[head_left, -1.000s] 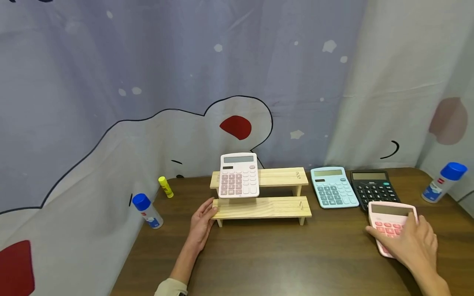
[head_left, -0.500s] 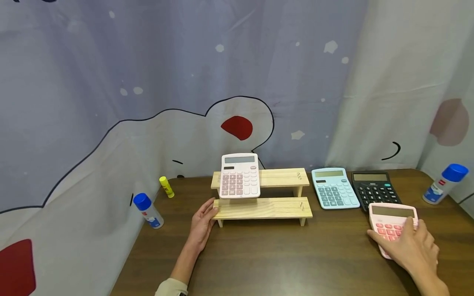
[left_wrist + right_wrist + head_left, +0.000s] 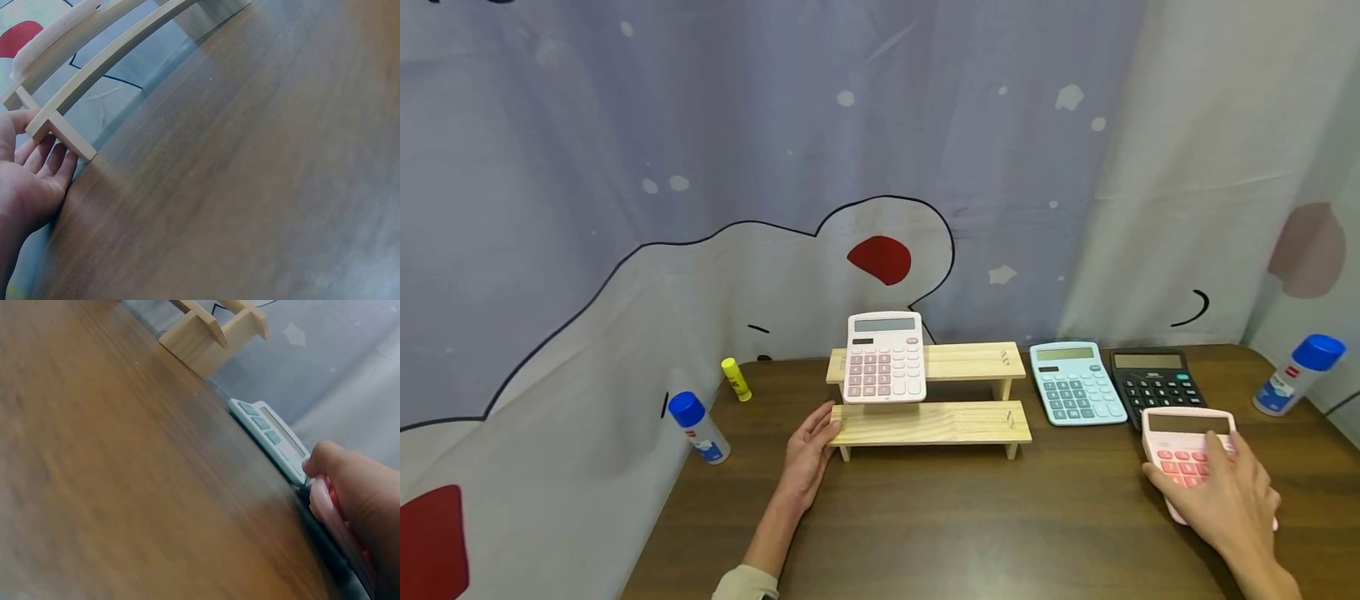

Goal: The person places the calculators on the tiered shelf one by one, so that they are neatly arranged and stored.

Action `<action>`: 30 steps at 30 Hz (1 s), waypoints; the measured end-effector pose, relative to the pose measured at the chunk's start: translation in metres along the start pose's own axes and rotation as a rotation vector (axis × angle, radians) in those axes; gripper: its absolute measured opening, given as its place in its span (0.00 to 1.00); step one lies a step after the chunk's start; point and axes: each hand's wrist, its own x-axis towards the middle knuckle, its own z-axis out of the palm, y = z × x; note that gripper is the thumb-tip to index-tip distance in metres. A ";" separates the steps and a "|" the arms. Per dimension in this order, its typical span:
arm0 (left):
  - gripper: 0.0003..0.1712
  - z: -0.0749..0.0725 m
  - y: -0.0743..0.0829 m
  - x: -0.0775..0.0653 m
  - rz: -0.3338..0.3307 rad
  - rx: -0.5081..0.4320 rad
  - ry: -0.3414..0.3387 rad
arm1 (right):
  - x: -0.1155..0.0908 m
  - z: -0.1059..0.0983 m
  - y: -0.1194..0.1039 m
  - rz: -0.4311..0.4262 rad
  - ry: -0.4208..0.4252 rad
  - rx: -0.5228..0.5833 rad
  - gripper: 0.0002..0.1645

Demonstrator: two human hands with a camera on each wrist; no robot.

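My left hand holds the left end of the lower step of a two-step wooden stand, its thumb on top; in the left wrist view the fingers curl under the step. A white calculator with mauve keys leans on the stand's upper step. At the right, my right hand grips a pink calculator, thumb at its left edge and fingers spread across its face, covering most keys. Its top edge overlaps a black calculator, beside a light blue calculator.
A blue-capped bottle and a yellow glue stick stand on the brown table at the left. Another blue-capped bottle is near the right edge. A patterned curtain hangs behind the table.
My right hand and the pink calculator have shifted slightly left, and the calculator's lower right corner now shows past the hand. The left hand and stand stay where they were.
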 end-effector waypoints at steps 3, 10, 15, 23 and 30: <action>0.35 0.000 0.000 0.000 0.000 -0.001 -0.002 | -0.001 0.004 -0.002 -0.028 0.010 0.016 0.64; 0.35 0.000 -0.001 -0.002 0.002 0.011 -0.017 | -0.004 0.015 -0.013 -0.088 0.051 0.051 0.63; 0.35 0.000 -0.001 -0.001 0.004 0.007 -0.011 | -0.004 0.021 -0.025 -0.112 0.035 0.066 0.62; 0.35 0.000 -0.001 0.000 0.006 0.007 -0.009 | 0.004 0.032 -0.047 -0.148 0.030 0.126 0.61; 0.35 0.000 0.000 -0.001 0.008 0.016 -0.010 | 0.013 0.043 -0.067 -0.193 0.047 0.155 0.59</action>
